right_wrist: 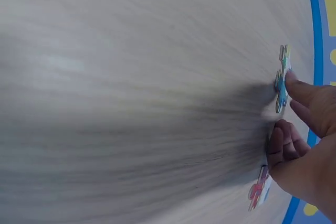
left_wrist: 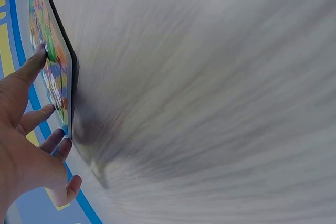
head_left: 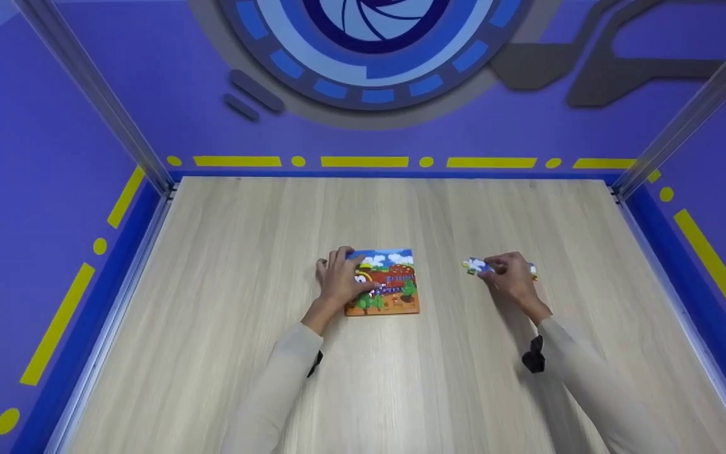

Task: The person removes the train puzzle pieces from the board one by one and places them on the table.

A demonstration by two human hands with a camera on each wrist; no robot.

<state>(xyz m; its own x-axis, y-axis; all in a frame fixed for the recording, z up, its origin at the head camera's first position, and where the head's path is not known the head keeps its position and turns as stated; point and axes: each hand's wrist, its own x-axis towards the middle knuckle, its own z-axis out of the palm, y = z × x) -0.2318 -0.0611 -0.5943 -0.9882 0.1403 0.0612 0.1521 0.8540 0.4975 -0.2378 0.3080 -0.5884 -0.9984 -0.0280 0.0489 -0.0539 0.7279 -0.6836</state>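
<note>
The head camera looks forward and down from above the table, far enough back to include the violet-blue wall. The wrist cameras sit low and close by the left hand and right hand, tipped sideways; the left shares the puzzle with the head view, the right a puzzle piece.

No lettering, number or brand can be read — neither on the puzzle, the loose piece nor the wall.
</note>
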